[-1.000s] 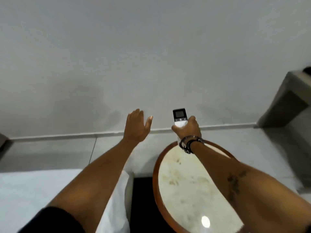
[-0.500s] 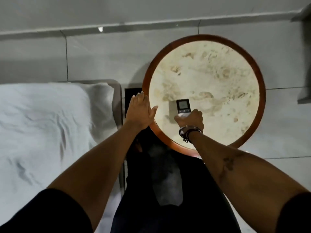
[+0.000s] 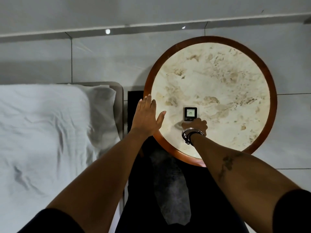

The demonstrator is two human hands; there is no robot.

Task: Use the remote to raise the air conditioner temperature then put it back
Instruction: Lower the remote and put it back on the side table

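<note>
A small white remote with a dark top and a lit screen reading 20 is low over the round marble table, left of its middle. My right hand is closed around the remote's lower end, hiding most of its body; whether the remote touches the tabletop is not clear. Bracelets circle that wrist. My left hand is flat with fingers apart, hovering at the table's left rim and holding nothing.
The table has a brown wooden rim. A bed with a white sheet and pillow lies to the left. Grey floor tiles and a wall skirting run behind the table. My dark-clothed legs fill the lower middle.
My view swung from the wall down onto the table. My right hand brought the remote down from pointing at the wall to low over the tabletop. My left hand stayed open beside it.
</note>
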